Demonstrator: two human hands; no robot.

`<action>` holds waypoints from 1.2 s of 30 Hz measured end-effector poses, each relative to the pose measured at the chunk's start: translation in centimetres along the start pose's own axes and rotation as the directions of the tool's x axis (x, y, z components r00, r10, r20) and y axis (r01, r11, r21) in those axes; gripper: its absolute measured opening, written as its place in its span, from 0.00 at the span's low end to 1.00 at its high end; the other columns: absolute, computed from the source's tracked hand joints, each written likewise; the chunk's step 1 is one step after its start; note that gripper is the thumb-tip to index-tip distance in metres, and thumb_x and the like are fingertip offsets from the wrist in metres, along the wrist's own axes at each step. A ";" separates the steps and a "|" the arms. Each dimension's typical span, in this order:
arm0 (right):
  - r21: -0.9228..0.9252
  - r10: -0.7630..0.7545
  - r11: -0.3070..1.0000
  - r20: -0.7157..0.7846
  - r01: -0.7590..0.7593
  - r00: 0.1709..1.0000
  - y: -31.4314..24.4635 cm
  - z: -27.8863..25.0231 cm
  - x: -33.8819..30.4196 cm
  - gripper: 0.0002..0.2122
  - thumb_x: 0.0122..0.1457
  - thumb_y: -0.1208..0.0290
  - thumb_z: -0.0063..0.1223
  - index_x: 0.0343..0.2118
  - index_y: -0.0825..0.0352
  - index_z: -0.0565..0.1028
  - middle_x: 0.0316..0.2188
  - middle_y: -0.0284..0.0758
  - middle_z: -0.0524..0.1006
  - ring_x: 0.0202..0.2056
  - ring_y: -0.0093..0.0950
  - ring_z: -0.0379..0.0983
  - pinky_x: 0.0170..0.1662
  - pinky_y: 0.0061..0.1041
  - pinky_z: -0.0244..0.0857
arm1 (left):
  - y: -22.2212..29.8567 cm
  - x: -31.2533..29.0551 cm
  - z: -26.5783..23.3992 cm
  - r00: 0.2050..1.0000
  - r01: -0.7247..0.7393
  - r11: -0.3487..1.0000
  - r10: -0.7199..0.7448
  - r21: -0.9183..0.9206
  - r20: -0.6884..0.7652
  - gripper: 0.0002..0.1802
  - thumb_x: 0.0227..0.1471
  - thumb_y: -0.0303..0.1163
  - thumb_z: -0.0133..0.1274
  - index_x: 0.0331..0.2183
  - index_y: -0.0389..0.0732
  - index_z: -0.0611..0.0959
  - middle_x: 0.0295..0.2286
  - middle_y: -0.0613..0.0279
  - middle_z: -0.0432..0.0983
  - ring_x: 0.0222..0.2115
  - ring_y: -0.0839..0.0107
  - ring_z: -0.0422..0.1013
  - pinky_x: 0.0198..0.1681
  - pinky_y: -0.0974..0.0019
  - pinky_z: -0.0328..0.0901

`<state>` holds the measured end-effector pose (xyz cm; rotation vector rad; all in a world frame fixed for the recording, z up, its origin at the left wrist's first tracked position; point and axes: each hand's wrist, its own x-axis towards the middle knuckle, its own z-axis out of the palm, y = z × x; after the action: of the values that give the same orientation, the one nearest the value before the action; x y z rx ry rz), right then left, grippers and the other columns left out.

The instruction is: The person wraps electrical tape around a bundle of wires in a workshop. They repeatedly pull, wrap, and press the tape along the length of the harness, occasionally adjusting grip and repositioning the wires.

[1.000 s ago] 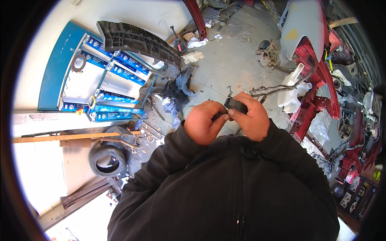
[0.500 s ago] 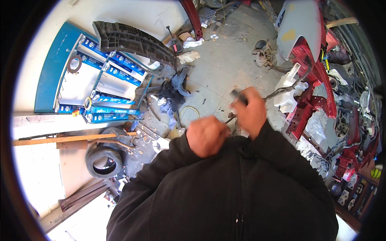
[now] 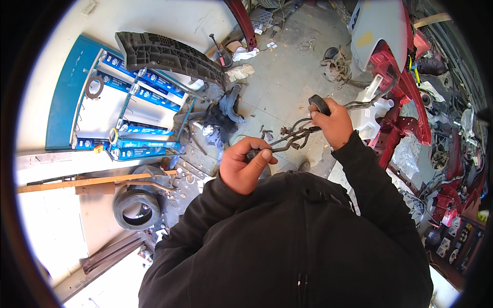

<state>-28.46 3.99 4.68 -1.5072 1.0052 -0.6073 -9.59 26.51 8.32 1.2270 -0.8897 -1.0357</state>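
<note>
A dark wiring harness (image 3: pixel 297 137) with several loose strands stretches between my two hands in front of my chest. My left hand (image 3: pixel 243 167) is closed on its left end, thumb pressed against the fingers. Further right, my right hand (image 3: pixel 335 124) grips a roll of black tape (image 3: pixel 320 104) between thumb and fingers. The harness passes close under this hand; I cannot tell whether the hand also holds it. Beyond the hand, a thick dark cable runs on toward the red car body (image 3: pixel 422 115) at the right.
A white plastic tank (image 3: pixel 368 123) sits by the car body, beside a grey panel (image 3: pixel 377 38). At the left stand a blue rack (image 3: pixel 72 92) with blue boxes, a black bumper part (image 3: pixel 169 54) and a tyre (image 3: pixel 136 209). Rags and scraps litter the grey floor (image 3: pixel 287 66).
My hands were close together and blurred; now they are apart, the left lower-left and the right up and to the right. The harness strands between them have come into view.
</note>
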 end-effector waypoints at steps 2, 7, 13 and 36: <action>-0.137 0.012 0.991 0.078 -0.002 0.997 0.5 -0.6 -0.3 0.10 0.60 0.72 0.61 0.40 0.73 0.81 0.32 0.35 0.79 0.33 0.24 0.75 0.40 0.27 0.71 | -0.2 -0.2 -0.3 1.000 -0.005 0.997 0.005 -0.080 -0.002 0.08 0.69 0.30 0.57 0.42 0.34 0.81 0.37 0.55 0.83 0.40 0.65 0.83 0.46 0.64 0.73; -0.217 -0.277 0.931 0.104 0.293 0.955 1.2 -0.7 -1.2 0.12 0.63 0.69 0.62 0.43 0.73 0.80 0.43 0.37 0.77 0.40 0.27 0.75 0.45 0.28 0.70 | -0.1 -0.6 -0.9 0.999 0.022 0.995 -0.026 -0.096 -0.044 0.07 0.70 0.28 0.55 0.43 0.32 0.81 0.37 0.53 0.84 0.40 0.66 0.81 0.48 0.63 0.73; -0.324 -0.327 0.896 -0.017 0.304 0.945 5.3 -5.1 -3.9 0.12 0.64 0.66 0.62 0.39 0.73 0.81 0.46 0.43 0.75 0.44 0.38 0.75 0.51 0.33 0.69 | -1.2 -0.6 -0.6 0.988 0.108 0.979 -0.126 -0.176 -0.095 0.08 0.70 0.29 0.54 0.42 0.32 0.80 0.37 0.53 0.84 0.37 0.67 0.81 0.47 0.62 0.74; -0.760 -0.091 0.255 -0.635 -0.598 0.767 20.7 -28.8 -4.6 0.23 0.60 0.52 0.64 0.56 0.54 0.78 0.70 0.38 0.66 0.69 0.46 0.58 0.66 0.55 0.61 | -2.4 4.5 6.1 0.967 0.251 0.968 -0.251 -0.018 0.044 0.08 0.69 0.29 0.56 0.42 0.33 0.79 0.37 0.52 0.84 0.34 0.67 0.81 0.43 0.64 0.74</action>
<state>-59.91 -6.31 -8.88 -2.1240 2.4046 -0.0951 -14.33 20.33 6.72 1.3260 -0.7635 -1.2737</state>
